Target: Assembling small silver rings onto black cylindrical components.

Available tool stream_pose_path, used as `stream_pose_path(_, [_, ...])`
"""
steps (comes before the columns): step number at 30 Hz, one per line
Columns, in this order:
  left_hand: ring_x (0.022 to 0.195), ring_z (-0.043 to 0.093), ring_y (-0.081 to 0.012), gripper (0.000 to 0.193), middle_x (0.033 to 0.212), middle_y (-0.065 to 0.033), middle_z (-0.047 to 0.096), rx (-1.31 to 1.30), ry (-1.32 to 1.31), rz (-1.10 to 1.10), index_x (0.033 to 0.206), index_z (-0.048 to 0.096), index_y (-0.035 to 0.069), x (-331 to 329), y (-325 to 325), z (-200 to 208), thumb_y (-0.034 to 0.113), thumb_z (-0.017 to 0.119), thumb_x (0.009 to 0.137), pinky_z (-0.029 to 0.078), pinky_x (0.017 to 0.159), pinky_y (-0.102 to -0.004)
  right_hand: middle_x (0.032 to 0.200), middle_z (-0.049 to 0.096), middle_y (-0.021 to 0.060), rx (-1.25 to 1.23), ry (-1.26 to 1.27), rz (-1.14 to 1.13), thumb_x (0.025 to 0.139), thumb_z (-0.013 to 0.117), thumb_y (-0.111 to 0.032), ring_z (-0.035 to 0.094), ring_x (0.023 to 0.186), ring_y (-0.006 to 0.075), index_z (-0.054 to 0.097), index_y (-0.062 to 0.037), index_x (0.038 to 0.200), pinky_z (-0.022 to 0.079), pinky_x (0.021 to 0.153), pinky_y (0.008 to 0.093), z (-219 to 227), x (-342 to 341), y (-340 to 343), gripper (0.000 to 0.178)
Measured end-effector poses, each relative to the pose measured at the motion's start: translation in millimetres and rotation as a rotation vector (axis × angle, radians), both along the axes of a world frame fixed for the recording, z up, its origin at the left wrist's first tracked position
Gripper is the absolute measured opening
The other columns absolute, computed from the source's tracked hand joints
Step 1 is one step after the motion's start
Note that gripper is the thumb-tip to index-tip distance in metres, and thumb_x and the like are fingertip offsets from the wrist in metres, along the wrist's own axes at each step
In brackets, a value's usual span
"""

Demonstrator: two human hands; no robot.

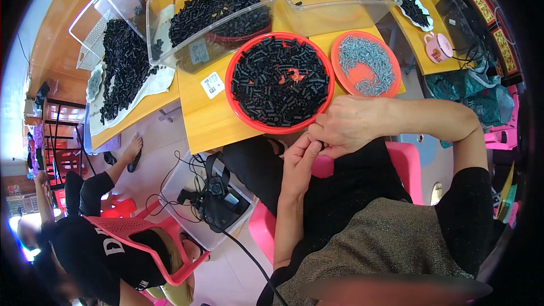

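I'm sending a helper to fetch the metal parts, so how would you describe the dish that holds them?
Start at the yellow wooden table in front of the seated person. Near its edge sit two round red dishes side by side: the big red tray heaped with small black pieces, and to its right the smaller red dish. That smaller one is the only dish filled with silvery-grey metal bits, just above the right hand.

A small square white label with black printed pattern (212, 85) lies on the yellow wooden tabletop (198, 119); another pale square label (199, 52), apparently, sits behind the clear plastic bin (170, 5).
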State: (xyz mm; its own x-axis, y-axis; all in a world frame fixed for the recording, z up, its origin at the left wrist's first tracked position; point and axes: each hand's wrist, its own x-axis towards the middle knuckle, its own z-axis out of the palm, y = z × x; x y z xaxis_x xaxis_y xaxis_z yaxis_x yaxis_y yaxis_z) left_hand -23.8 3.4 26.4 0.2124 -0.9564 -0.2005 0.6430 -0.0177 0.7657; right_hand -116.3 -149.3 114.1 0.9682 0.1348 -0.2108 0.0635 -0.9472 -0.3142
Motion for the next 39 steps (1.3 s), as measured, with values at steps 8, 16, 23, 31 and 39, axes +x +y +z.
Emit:
stream_pose_path(8, [0.082, 0.049, -0.0071, 0.013, 0.086, 0.0016, 0.054, -0.123, -0.162, -0.025, 0.092, 0.056, 0.0, 3.8, 3.6, -7.3, 0.011, 0.05, 0.095, 0.039, 0.076, -0.0201, 0.063, 0.056, 0.0122, 0.127, -0.173, -0.005, 0.077, 0.064, -0.034, 0.059, 0.057, 0.0312, 0.05, -0.0028, 0.076, 0.047, 0.051, 0.0413, -9.2, -10.0, 1.3, 0.034])
stream_pose_path(16, [0.055, 0.043, -0.0159, 0.034, 0.062, -0.0057, 0.042, -0.105, -0.804, 0.11, 0.073, 0.049, 0.0, 0.9, -0.7, 0.0, 0.026, 0.069, 0.081, 0.034, 0.051, -0.0287, 0.066, 0.056, 0.0103, 0.2, -0.376, -0.047, 0.071, 0.069, -0.029, 0.06, 0.06, 0.0294, 0.049, -0.0055, 0.077, 0.047, 0.049, 0.0391, -38.8, -20.3, 9.8, 0.031])
stream_pose_path(23, [0.053, 0.042, -0.0155, 0.034, 0.059, -0.0052, 0.041, -0.134, -0.926, 0.135, 0.07, 0.048, 0.0, 1.2, 0.3, -1.5, 0.024, 0.07, 0.079, 0.033, 0.05, -0.0284, 0.066, 0.055, 0.0094, 0.324, -0.389, -0.1, 0.071, 0.07, -0.028, 0.059, 0.06, 0.0296, 0.046, -0.0059, 0.075, 0.047, 0.047, 0.0388, -54.2, -21.7, 18.5, 0.033])
stream_pose_path(31, [0.066, 0.045, -0.0084, 0.02, 0.07, -0.0041, 0.049, -0.033, -0.469, 0.183, 0.074, 0.053, -0.004, 2.0, -0.2, 2.9, 0.008, 0.054, 0.091, 0.036, 0.061, -0.0226, 0.062, 0.046, 0.0077, 0.204, -0.572, -0.139, 0.069, 0.072, -0.023, 0.052, 0.05, 0.0262, 0.043, -0.0062, 0.07, 0.042, 0.041, 0.0365, -48.6, -15.4, 11.6, 0.034])
stream_pose_path(39, [0.081, 0.052, -0.0104, 0.016, 0.085, -0.0023, 0.058, -0.037, -0.002, 0.02, 0.083, 0.063, -0.002, 11.2, 3.2, -7.4, 0.01, 0.057, 0.091, 0.041, 0.075, -0.0233, 0.065, 0.054, 0.0104, 0.177, -0.347, -0.034, 0.08, 0.064, -0.037, 0.058, 0.054, 0.0297, 0.048, -0.0048, 0.077, 0.045, 0.044, 0.0391, -27.5, -5.4, 2.5, 0.036])
